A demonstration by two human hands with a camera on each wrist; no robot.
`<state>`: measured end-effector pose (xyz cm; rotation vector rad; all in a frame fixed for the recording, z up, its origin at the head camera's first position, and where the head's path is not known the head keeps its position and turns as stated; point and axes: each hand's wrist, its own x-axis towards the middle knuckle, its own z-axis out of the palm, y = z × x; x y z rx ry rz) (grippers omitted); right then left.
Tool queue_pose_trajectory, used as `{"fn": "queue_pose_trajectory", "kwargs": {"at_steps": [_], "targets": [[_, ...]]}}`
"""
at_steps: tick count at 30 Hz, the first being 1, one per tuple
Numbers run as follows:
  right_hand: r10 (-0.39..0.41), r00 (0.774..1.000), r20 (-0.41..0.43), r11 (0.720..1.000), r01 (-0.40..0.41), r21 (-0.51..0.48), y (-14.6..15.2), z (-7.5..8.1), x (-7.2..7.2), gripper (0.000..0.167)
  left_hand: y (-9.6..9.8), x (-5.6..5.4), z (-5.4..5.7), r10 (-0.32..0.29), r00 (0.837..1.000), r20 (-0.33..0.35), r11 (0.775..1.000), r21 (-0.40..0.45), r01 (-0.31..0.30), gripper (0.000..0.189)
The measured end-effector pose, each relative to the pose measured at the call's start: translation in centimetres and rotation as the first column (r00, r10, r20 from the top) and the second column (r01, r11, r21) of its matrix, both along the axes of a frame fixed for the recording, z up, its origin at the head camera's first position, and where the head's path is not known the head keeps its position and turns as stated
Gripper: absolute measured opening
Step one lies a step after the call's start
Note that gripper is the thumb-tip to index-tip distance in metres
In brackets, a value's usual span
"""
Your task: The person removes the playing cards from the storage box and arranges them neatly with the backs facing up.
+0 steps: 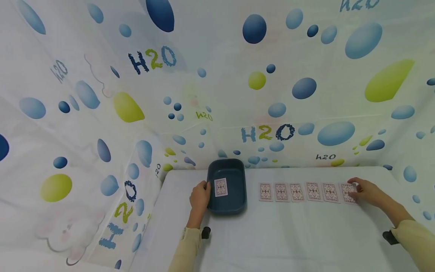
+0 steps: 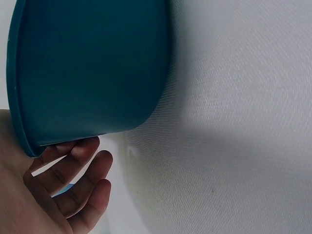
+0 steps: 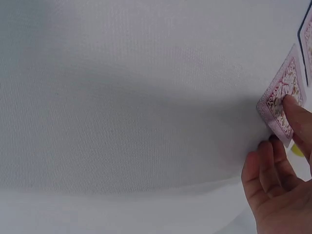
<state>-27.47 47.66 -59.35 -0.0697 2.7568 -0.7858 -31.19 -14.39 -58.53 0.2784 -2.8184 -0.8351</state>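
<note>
At the left side of a dark blue-green plastic tray (image 1: 227, 210), my left hand (image 1: 199, 195) grips the rim. In the left wrist view its fingers (image 2: 90, 187) curl along the outside of the tray's wall (image 2: 92, 73), and the thumb is hidden. One playing card (image 1: 221, 187) lies in the tray with its red patterned back up. My right hand (image 1: 366, 192) is at the right end of a row of cards, pinching the last playing card (image 3: 284, 95). Its thumb lies on the patterned back and the other fingers are by the card's edge.
Several more playing cards (image 1: 296, 192) lie face down in a row between the tray and my right hand. A white cloth covers the table (image 1: 289, 234). Behind it hangs a white curtain (image 1: 224, 102) printed with blue and green drops.
</note>
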Motion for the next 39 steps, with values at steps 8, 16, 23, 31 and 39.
{"fn": "queue_pose_trajectory", "kwargs": {"at_steps": [8,16,23,31,39], "targets": [[0.039,0.995,-0.087,0.997,-0.033,0.073,-0.8,0.4,0.3,0.054,-0.2,0.1,0.0,-0.001,1.0,-0.017,1.0,0.007,0.001,0.03],[0.058,0.992,-0.109,0.992,-0.045,0.114,-0.4,0.2,0.0,0.053,-0.4,0.0,-0.3,0.001,1.0,-0.003,1.0,0.008,-0.001,0.031],[-0.03,0.996,-0.082,0.984,0.044,0.171,-3.3,1.4,-0.4,0.088,-0.4,0.2,0.1,0.0,1.0,0.007,1.0,0.006,0.0,0.03],[0.053,0.99,-0.132,0.99,-0.035,0.139,-9.4,2.7,-1.1,0.096,-0.4,0.2,0.6,0.005,1.0,-0.001,1.0,0.012,-0.005,0.031],[0.131,0.978,-0.163,0.977,-0.099,0.186,-14.6,3.4,-1.9,0.094,-0.3,0.1,0.6,-0.001,0.999,0.033,1.0,0.007,0.0,0.032]]}}
